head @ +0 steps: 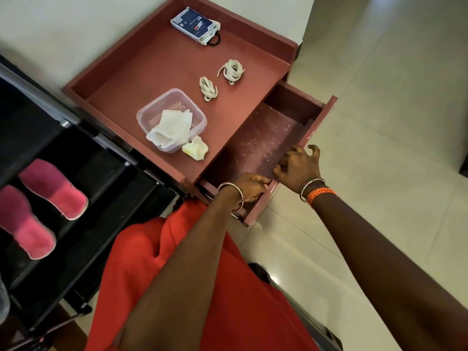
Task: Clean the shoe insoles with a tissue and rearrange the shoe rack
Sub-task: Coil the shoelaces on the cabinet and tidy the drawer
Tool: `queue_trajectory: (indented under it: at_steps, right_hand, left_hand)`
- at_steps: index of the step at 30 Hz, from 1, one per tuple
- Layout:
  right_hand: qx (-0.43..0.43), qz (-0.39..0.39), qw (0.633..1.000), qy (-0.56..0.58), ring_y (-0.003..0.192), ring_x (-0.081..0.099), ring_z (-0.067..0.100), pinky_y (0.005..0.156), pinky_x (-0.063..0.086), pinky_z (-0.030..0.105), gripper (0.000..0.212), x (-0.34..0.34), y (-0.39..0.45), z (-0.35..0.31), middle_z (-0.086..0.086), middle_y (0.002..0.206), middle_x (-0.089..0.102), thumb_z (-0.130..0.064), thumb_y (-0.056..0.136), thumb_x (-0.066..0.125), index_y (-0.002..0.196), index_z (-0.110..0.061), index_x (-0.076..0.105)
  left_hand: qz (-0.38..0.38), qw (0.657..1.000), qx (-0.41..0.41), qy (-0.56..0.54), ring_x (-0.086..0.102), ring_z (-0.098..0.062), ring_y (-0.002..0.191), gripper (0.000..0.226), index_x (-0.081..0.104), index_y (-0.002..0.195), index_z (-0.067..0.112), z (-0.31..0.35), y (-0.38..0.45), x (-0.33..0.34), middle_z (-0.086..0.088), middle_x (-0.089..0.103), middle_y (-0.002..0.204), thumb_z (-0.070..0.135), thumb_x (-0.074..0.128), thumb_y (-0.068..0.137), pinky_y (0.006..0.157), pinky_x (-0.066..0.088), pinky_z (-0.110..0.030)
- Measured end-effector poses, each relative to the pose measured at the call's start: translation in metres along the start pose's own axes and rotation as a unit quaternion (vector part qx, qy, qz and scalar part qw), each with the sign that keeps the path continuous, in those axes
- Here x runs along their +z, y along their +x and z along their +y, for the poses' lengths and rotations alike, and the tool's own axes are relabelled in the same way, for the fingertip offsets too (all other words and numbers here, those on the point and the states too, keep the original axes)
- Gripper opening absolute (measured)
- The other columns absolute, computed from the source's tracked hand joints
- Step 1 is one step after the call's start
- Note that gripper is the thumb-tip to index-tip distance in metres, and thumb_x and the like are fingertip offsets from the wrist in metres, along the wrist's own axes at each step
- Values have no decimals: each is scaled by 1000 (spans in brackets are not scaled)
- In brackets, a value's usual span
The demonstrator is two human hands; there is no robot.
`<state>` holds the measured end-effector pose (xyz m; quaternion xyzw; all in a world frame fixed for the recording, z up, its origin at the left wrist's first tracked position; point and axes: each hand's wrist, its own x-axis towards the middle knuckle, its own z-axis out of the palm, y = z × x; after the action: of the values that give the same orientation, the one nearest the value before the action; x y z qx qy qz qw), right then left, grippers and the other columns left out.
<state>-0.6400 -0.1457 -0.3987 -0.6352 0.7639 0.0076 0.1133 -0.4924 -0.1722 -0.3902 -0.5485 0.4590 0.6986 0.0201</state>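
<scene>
Red garment (202, 287) fills the bottom of the view, both forearms reach up from it to the open drawer (263, 143). Left hand (249, 188) with a silver bangle sits at the drawer's near front corner, fingers curled over the front panel edge — gripping it. Right hand (296, 164), silver bangle plus orange thread band on the wrist, is on the same front panel just beyond; fingers bent over the edge and into the drawer, looks like a grip on the panel. Drawer floor shows a scuffed, shiny liner.

Left side: black shoe rack (83, 211) with two pink insoles (40, 206) lying side by side on a shelf, well apart from the hands.

On the maroon cabinet top (157, 62), near to far: crumpled yellowish tissue (195, 148) touching a clear plastic container (172, 117) that holds white tissue (172, 127); two bundles of white shoelaces (220, 81) just beside each other; a blue-and-white packet (193, 25) at the far edge with a black hair tie (215, 40) against it.
</scene>
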Motion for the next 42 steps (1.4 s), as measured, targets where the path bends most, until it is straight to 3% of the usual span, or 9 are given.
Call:
queue_trajectory:
  at_steps: [7,10,14,17,23,27,32,38,42]
  right_hand:
    - [-9,16,1000,-1,113,49,16,104,17,45,28,-1,-6,2,-5,84,69,-34,82,47,61,-22,58]
    - [-8,22,1000,-4,111,50,17,102,19,44,28,1,-9,6,-5,82,69,-35,82,47,58,-23,54]
    - [-4,25,1000,-14,110,51,17,101,20,44,29,2,-10,6,-4,84,69,-35,82,48,61,-20,63]
    - [-12,33,999,-30,110,52,16,99,21,42,30,0,-14,4,-2,81,69,-34,83,48,63,-18,64]
    - [16,16,998,-59,103,55,15,95,21,40,36,0,-19,9,-2,73,67,-39,82,48,60,-18,67]
    - [31,-11,994,-109,88,57,20,100,24,43,37,-7,-16,-2,2,70,62,-39,82,44,59,-16,62]
    - [28,-12,991,-134,80,55,19,99,26,42,39,-7,-21,-3,2,68,60,-41,82,44,61,-15,65]
    - [25,-1,990,-141,75,54,17,96,28,38,42,-11,-32,3,1,66,60,-42,84,45,61,-15,67]
    - [47,-12,988,-150,80,56,20,99,27,39,40,-15,-40,-1,3,74,64,-42,85,44,68,-14,67]
  left_hand:
    - [11,997,35,67,53,-17,99,39,54,128,0,-4,-8,5,-13,60,121,-4,52,89,90,44,-29]
    - [-17,998,15,63,51,-16,95,38,54,128,2,-2,-11,3,-10,59,110,-4,48,91,81,45,-26]
    - [-49,999,5,21,59,-10,86,36,55,126,0,7,-17,-7,-6,61,98,-5,48,91,75,51,-18]
    - [-49,998,26,19,57,-13,102,34,56,125,2,12,-26,-8,-10,61,114,-1,52,92,93,44,-27]
    - [-39,998,51,10,51,-23,124,36,53,128,3,14,-33,-28,-13,56,131,4,53,92,102,42,-33]
    - [24,996,83,-11,57,-18,109,30,58,121,1,15,-31,-34,-14,61,118,3,54,92,88,48,-27]
    - [112,983,143,3,55,-13,91,26,62,115,3,19,-40,-55,-4,61,100,3,52,91,68,48,-18]
    - [150,976,157,-32,55,-10,90,28,60,116,1,10,-58,-102,5,60,89,-3,46,92,71,45,-20]
    - [145,975,163,-32,54,-3,82,30,59,118,2,9,-61,-95,6,59,87,-4,46,92,69,45,-19]
